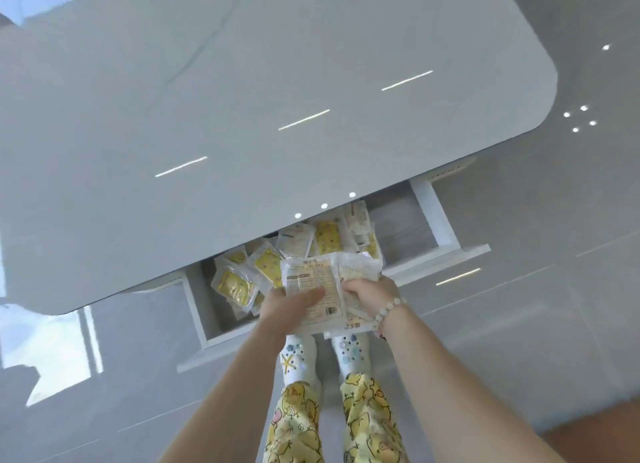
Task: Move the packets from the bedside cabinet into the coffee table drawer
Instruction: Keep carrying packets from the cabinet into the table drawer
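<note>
Grey coffee table (pixel 242 99), drawer (pixel 437 217) open, loose packets (pixel 266 263) inside, left hand (pixel 287 307) and right hand (pixel 372 289) gripping packet stack (pixel 311 279) over it.

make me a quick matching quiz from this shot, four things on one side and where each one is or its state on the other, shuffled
1. stack of pale printed packets
2. loose yellow plastic packets
3. white bead bracelet
4. white coffee table drawer

a. on the wrist behind the right hand
b. pulled open under the glossy grey tabletop
c. gripped by the left hand and right hand
d. lying inside the drawer

Pairs: 1-c, 2-d, 3-a, 4-b
</note>
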{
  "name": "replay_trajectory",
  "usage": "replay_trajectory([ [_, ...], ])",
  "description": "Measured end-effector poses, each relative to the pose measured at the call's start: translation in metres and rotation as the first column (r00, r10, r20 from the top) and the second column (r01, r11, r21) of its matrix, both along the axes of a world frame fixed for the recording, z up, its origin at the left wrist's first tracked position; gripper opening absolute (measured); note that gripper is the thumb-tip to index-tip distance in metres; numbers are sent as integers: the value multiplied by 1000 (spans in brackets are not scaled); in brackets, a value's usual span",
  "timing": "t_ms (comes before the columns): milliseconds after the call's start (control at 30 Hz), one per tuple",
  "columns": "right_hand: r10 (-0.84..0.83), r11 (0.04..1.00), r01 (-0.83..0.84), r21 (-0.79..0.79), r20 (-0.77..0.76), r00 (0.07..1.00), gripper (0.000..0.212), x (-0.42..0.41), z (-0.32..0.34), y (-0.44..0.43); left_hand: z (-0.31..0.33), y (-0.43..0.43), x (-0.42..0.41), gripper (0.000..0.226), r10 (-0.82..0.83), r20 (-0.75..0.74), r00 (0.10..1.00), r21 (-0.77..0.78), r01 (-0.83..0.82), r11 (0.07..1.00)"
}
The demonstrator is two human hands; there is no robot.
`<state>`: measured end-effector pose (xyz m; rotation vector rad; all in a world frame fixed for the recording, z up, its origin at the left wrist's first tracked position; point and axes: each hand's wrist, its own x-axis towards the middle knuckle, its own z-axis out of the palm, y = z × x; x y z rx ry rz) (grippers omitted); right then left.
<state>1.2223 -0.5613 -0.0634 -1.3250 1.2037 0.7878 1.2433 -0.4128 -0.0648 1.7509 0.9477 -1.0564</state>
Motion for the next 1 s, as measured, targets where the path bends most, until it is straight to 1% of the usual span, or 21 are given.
replay_trajectory([
  [133, 62, 998, -62, -21, 15, 998, 47, 19, -65, 11, -57, 10, 12, 52, 30, 1, 1000, 15, -30, 999],
  [233, 130, 991, -128, -41, 41, 991, 36, 36, -103, 17, -91, 13, 24, 54, 87, 2, 996, 8, -87, 996],
  [333, 172, 985, -168, -47, 82, 982, 20, 52, -133, 21, -119, 12, 38, 68, 129, 7, 992, 11, -129, 992],
  [367, 181, 983, -177, -51, 88, 979, 18, 56, -141, 22, -128, 11, 41, 71, 129, 11, 992, 7, -129, 992],
  [433, 189, 981, -183, -64, 96, 977, 23, 63, -156, 22, -146, 8, 48, 81, 147, 12, 989, 4, -147, 989],
  [500, 200, 978, -193, -77, 99, 975, 24, 67, -166, 19, -158, 5, 53, 89, 160, -2, 987, 15, -160, 987],
  [567, 193, 979, -184, -88, 100, 976, 19, 70, -175, 17, -173, 5, 55, 88, 186, -12, 982, 54, -185, 981],
  [600, 179, 981, -170, -90, 101, 979, 20, 71, -178, 16, -177, 4, 55, 83, 202, -23, 979, 78, -199, 977],
  [700, 163, 981, -149, -122, 117, 980, 22, 71, -186, 15, -186, 2, 54, 54, 226, -10, 974, 126, -223, 967],
  [733, 155, 979, -137, -149, 121, 980, 24, 71, -187, 15, -185, 1, 53, 52, 234, 3, 972, 139, -232, 963],
  [800, 139, 970, -113, -215, 107, 985, 26, 72, -185, 12, -184, 1, 52, 56, 238, -1, 971, 158, -235, 959],
  [867, 165, 953, -141, -267, 68, 984, 36, 73, -181, 9, -180, 3, 51, 55, 230, -17, 973, 178, -224, 958],
  [900, 175, 948, -152, -280, 59, 983, 39, 74, -179, 8, -178, 6, 51, 59, 234, -22, 972, 187, -226, 956],
  [967, 180, 943, -156, -295, 56, 982, 37, 76, -176, 6, -176, 13, 51, 74, 234, -37, 972, 199, -222, 955],
  [1000, 190, 938, -167, -303, 47, 981, 37, 78, -174, 5, -177, 18, 52, 74, 234, -33, 972, 204, -222, 953],
])
